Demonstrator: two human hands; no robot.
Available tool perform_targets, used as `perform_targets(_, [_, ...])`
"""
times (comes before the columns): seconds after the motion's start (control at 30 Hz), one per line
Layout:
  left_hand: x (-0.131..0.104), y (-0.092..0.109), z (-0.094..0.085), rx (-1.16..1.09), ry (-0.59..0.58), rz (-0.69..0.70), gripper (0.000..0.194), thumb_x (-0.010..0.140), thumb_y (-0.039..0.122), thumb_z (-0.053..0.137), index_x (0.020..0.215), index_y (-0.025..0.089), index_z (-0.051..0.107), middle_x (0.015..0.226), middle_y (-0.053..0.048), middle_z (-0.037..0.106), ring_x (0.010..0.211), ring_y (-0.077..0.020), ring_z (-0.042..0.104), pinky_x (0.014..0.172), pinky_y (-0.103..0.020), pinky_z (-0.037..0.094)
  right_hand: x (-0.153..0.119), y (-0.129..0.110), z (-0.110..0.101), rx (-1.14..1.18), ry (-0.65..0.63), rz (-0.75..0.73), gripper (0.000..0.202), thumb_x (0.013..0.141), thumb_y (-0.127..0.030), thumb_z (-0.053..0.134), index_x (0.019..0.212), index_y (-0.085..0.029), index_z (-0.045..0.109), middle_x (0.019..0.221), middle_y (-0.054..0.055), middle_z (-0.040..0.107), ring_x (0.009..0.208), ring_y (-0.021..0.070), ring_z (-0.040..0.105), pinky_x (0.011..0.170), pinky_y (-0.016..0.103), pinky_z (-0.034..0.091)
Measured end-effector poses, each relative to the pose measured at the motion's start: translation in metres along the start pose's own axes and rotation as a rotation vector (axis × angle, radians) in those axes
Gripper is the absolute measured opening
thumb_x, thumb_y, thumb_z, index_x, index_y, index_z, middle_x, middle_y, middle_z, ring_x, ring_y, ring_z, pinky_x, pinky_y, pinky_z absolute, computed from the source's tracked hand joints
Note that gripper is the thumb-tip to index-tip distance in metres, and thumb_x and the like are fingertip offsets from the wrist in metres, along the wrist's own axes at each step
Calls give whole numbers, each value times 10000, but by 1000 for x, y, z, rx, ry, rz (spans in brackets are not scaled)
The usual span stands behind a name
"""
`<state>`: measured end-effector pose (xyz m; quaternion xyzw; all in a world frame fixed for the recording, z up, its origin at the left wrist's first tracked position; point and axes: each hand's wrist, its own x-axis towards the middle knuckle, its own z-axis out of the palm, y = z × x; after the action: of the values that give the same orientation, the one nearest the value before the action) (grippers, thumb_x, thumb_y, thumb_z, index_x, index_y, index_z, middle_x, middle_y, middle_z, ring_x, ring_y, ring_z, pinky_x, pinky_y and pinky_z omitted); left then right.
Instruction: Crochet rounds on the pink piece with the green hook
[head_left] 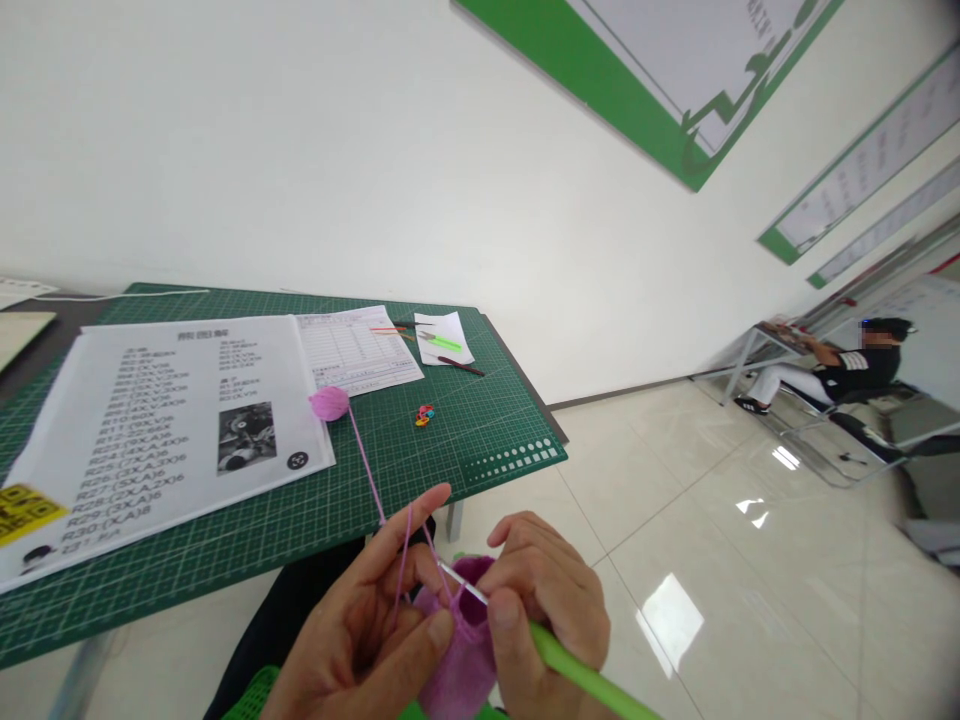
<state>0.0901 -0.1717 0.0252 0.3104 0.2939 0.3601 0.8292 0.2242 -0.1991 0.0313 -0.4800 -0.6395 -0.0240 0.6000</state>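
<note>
Pink crochet work [459, 665] hangs between my two hands, its dark opening facing up. My left hand [367, 620] pinches its left edge between thumb and fingers, with pink yarn looped over the raised index finger. In my right hand [544, 600] is a crochet hook with a green handle [581, 675]; its metal tip meets the work at the yarn. That hand's fingers also touch the right edge of the piece. From the left index finger the yarn runs up to a small pink ball [330, 403] on the green cutting mat [390, 440].
A large printed pattern sheet [180, 420] covers the mat's left part. Beside it lie a form [360, 350], a white paper [444, 335] with slim tools on and near it, and small coloured markers [424, 415]. At far right a person [847, 365] sits at another table.
</note>
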Motion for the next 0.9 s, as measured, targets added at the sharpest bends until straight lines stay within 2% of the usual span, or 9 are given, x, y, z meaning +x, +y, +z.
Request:
perform_targets(0.13, [0,2,-1,48,-26,28,702,758,293,777,1370,449,472,762,31,666,481,-60,496,486,-175,395,-2,2,1,21,-18,28,300,929,-336,467,699,-174,569,532,1,550,504,120,485,570,300,473])
perform_targets(0.37, [-2,7,2,90,-1,25,751,749,336,780,1388,482,414,705,52,608,464,-54,395,460,-177,298,0,3,0,-28,-91,-76,374,973,-425,418,832,-150,628,644,37,584,587,144,535,538,289,440])
perform_targets(0.5, [-1,5,0,145,-4,22,730,764,364,761,1384,510,405,734,49,603,463,-48,287,464,-215,193,-2,2,-3,-43,-110,-145,345,991,-332,396,888,-127,654,671,56,619,601,147,560,542,294,450])
perform_targets(0.6, [-1,4,-1,162,-10,28,715,767,369,757,1376,520,414,714,59,571,463,-51,244,463,-241,151,-3,-1,-3,-13,-92,-113,317,988,-285,403,875,-137,660,668,45,623,599,139,571,547,292,459])
perform_targets(0.77, [-1,5,-4,169,-47,21,710,774,393,745,1395,479,410,719,42,598,481,-68,332,489,-256,209,0,-6,-3,44,-66,-6,298,972,-225,400,769,-163,609,622,17,577,563,124,533,527,291,436])
perform_targets(0.9, [0,5,-8,183,-84,18,691,786,396,735,1393,479,416,729,49,605,471,-59,279,471,-257,186,3,-7,-4,77,-64,22,278,953,-181,408,739,-172,584,612,17,569,560,126,521,514,285,423])
